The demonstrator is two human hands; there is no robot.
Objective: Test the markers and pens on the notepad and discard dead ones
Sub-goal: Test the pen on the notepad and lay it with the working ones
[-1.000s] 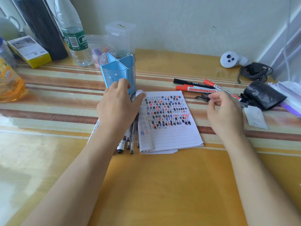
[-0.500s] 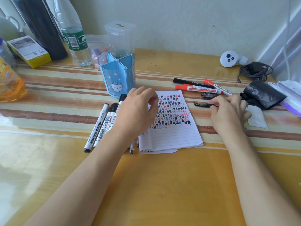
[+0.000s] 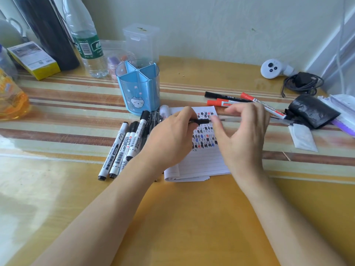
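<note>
Notepad (image 3: 201, 166) is partly covered by both hands. Just above it, thin black pen (image 3: 200, 121) is pinched at one end by left hand (image 3: 169, 139). Right hand (image 3: 244, 135) is blurred, so its hold cannot be told. Pen is judged light, stiff, slick; best pinched mid-barrel. Red markers (image 3: 221, 103) are seen beyond.

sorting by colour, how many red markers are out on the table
2. A red-bodied marker lies past the notepad's far edge, and a red-capped white marker lies just right of it. More may be hidden under the left hand or right hand.
</note>
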